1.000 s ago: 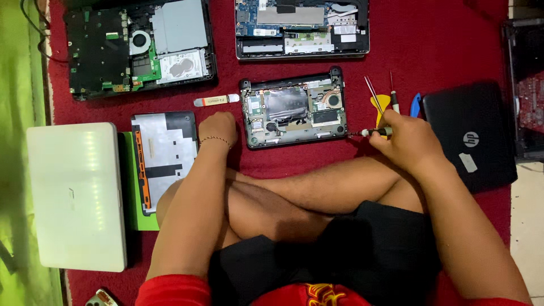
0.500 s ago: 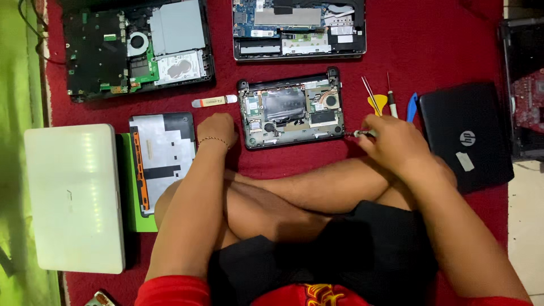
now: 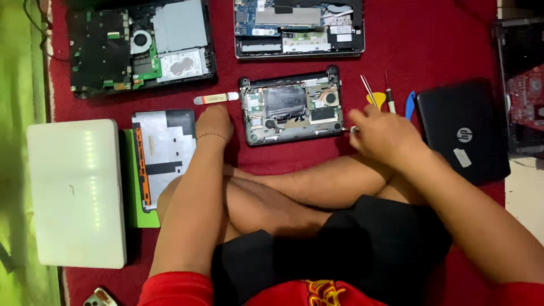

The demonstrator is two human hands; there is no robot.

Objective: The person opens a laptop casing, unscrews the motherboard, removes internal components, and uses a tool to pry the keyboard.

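The right hand (image 3: 382, 133) has moved left from the tools (image 3: 381, 93), fingers closed on a small metal tool, now at the centre-frame opened laptop's (image 3: 292, 106) right edge. The left hand (image 3: 214, 122) stays planted, fingers hidden.

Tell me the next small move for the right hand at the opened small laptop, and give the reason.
Probably bring the tool tip onto the small laptop's lower right corner. The right hand pinches a thin metal tool right beside that corner, while the left hand rests on the red mat at its other side.
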